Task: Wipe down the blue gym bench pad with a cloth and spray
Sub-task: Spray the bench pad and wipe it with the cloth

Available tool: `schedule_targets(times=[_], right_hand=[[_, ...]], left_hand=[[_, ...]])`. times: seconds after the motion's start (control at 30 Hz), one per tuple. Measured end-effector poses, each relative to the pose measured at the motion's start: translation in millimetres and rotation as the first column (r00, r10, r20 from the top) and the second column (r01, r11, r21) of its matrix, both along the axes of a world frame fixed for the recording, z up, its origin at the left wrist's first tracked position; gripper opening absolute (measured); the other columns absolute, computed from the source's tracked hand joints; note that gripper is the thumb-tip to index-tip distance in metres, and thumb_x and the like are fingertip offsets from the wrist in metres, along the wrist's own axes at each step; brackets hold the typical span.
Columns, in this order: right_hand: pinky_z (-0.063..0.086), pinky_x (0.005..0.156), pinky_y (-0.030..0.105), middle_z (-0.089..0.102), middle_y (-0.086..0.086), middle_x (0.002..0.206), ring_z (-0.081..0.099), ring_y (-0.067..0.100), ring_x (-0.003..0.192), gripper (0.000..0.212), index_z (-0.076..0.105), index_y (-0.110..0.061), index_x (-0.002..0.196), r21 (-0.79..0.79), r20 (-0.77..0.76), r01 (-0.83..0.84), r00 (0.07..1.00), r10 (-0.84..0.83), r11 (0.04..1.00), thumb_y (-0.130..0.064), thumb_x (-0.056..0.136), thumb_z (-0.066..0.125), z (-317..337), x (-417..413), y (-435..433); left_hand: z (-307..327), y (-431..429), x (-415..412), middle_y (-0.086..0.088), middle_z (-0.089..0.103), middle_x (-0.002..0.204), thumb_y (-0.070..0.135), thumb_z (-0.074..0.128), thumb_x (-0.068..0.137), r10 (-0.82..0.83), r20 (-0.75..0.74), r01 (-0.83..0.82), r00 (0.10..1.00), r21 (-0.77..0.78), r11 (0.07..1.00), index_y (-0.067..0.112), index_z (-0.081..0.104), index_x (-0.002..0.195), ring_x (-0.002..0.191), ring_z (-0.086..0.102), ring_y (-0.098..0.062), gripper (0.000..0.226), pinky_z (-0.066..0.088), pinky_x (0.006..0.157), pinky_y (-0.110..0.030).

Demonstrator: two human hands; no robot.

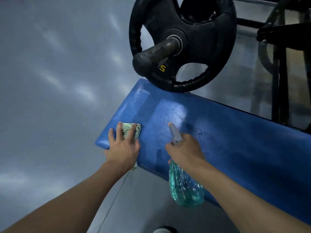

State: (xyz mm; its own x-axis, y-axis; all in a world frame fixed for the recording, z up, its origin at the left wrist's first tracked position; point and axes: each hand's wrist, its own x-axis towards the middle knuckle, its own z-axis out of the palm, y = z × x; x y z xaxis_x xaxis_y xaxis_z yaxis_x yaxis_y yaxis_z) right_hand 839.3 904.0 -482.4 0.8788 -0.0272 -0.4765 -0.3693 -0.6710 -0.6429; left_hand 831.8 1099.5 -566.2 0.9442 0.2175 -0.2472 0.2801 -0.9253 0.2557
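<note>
The blue bench pad [227, 137] runs from the centre to the lower right, with water droplets on its middle. My left hand [122, 147] presses a pale green cloth [133, 130] flat against the pad's near-left end, fingers spread over it. My right hand [185, 150] grips the neck of a clear teal spray bottle [185, 187], whose grey nozzle with an orange tip [174, 133] points out over the pad. The bottle's body hangs below the pad's front edge.
A black weight plate [198, 47] on a barbell sleeve [151, 56] hangs just above the pad's far end. A black rack frame [279, 81] stands at the right behind the pad. Glossy grey floor [50, 98] fills the left. A shoe tip [164, 230] shows at the bottom.
</note>
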Motion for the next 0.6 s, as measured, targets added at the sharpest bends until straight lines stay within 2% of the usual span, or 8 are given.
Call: schedule_targets(times=[0.07,0.13,0.2,0.27,0.37,0.5,0.6], right_hand=[[0.057,0.073,0.050,0.049,-0.003,0.063,0.071,0.033,0.072,0.013,0.043,-0.021,0.065,0.051,0.013,0.009,1.000,-0.009,0.999,-0.033,0.062,0.047,0,4,7],[0.057,0.073,0.052,0.054,-0.003,0.067,0.070,0.035,0.072,0.015,0.048,-0.019,0.068,0.089,0.029,0.004,1.000,-0.007,0.996,-0.033,0.061,0.048,0,7,13],[0.058,0.072,0.051,0.060,-0.001,0.074,0.068,0.035,0.072,0.022,0.052,-0.016,0.074,0.104,0.058,-0.004,0.998,-0.002,0.995,-0.034,0.061,0.048,-1,10,19],[0.058,0.070,0.050,0.060,0.001,0.073,0.068,0.035,0.071,0.024,0.053,-0.015,0.075,0.119,0.078,-0.008,0.997,-0.001,0.993,-0.034,0.061,0.048,-1,11,22],[0.058,0.069,0.052,0.052,-0.003,0.064,0.065,0.032,0.067,0.017,0.048,-0.017,0.069,0.161,0.088,0.021,0.995,-0.035,0.987,-0.032,0.062,0.050,0,8,15],[0.055,0.073,0.049,0.053,-0.003,0.067,0.071,0.034,0.073,0.010,0.047,-0.021,0.070,0.161,0.038,0.079,0.996,-0.086,0.984,-0.030,0.068,0.049,12,-6,-19],[0.056,0.070,0.045,0.058,-0.003,0.068,0.071,0.030,0.071,0.015,0.048,-0.021,0.073,0.120,0.069,0.117,0.990,-0.126,0.986,-0.035,0.066,0.048,25,-20,-56]], left_hand=[[1,2,0,-0.009,0.000,0.165,0.045,0.034,0.100,-0.019,0.022,0.019,1.000,-0.003,1.000,0.039,0.017,0.156,0.148,0.005,-0.042,0.059,0.025,0.113,-0.067],[4,5,-1,-0.007,0.013,0.157,0.036,0.050,0.095,-0.080,0.138,0.079,0.987,0.015,0.997,0.038,0.033,0.147,0.131,0.028,-0.048,0.055,0.045,0.095,-0.066],[9,10,-3,-0.003,0.022,0.151,0.034,0.056,0.092,-0.092,0.167,0.086,0.982,0.042,0.995,0.040,0.039,0.141,0.115,0.037,-0.040,0.052,0.054,0.079,-0.054],[14,12,-2,-0.002,0.025,0.148,0.038,0.052,0.093,-0.011,0.119,0.009,0.993,0.022,1.000,0.042,0.039,0.142,0.114,0.036,-0.032,0.050,0.052,0.075,-0.045],[22,10,-6,-0.004,0.032,0.139,0.034,0.058,0.088,0.064,0.138,-0.057,0.988,-0.055,0.997,0.034,0.048,0.135,0.116,0.043,-0.031,0.048,0.051,0.080,-0.044],[38,-7,-13,-0.007,0.034,0.140,0.027,0.062,0.087,0.023,0.175,-0.007,0.984,-0.096,0.995,0.027,0.055,0.132,0.116,0.049,-0.032,0.046,0.052,0.078,-0.045],[57,-42,-14,-0.007,0.034,0.140,0.027,0.065,0.086,-0.056,0.225,0.079,0.973,-0.099,0.992,0.028,0.057,0.128,0.115,0.051,-0.031,0.043,0.048,0.074,-0.043]])
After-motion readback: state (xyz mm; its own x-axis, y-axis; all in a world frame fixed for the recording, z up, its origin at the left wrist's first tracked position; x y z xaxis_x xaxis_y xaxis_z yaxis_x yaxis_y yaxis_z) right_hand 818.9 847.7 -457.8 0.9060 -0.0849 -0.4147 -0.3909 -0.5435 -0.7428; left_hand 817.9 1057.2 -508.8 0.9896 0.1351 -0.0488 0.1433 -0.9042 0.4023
